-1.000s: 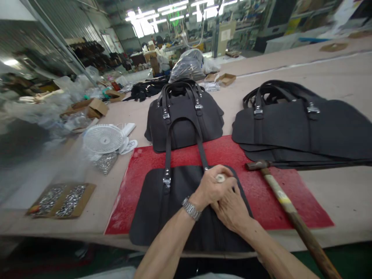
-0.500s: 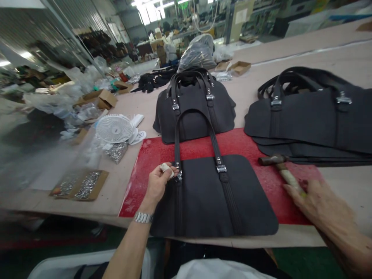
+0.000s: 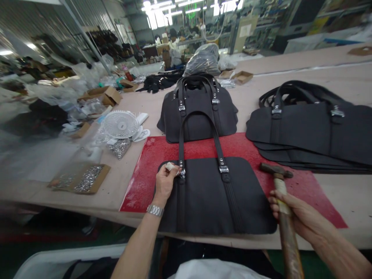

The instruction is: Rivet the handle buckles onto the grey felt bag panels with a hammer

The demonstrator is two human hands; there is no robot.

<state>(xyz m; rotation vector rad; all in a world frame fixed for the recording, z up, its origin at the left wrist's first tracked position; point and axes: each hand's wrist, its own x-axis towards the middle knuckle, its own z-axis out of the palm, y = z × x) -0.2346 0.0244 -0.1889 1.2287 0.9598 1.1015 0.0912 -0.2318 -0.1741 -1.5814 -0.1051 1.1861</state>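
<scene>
A black bag panel (image 3: 207,205) lies flat with its long strap handle (image 3: 198,114) stretched up away from me. My left hand (image 3: 166,182), one finger wrapped in white, pinches at the metal buckle (image 3: 182,173) on the handle's left strap. The fingertips partly cover that buckle. On the right strap, a second buckle (image 3: 224,169) sits untouched. To the right of the panel my right hand (image 3: 296,211) is closed round the taped handle of a hammer (image 3: 283,197). The hammer's head is raised in front of the hand, over a red mat (image 3: 203,146).
Stacked black panels with handles (image 3: 200,116) stand behind the mat, and another stack (image 3: 308,128) lies at right. On the left are a white fan (image 3: 120,124), a bag of small metal parts (image 3: 119,148) and a cardboard tray (image 3: 99,180) of shiny hardware.
My right hand was low by the hammer on the mat's right side; now it grips the hammer, lifted and turned upright, closer to the panel. My left hand stays at the buckle.
</scene>
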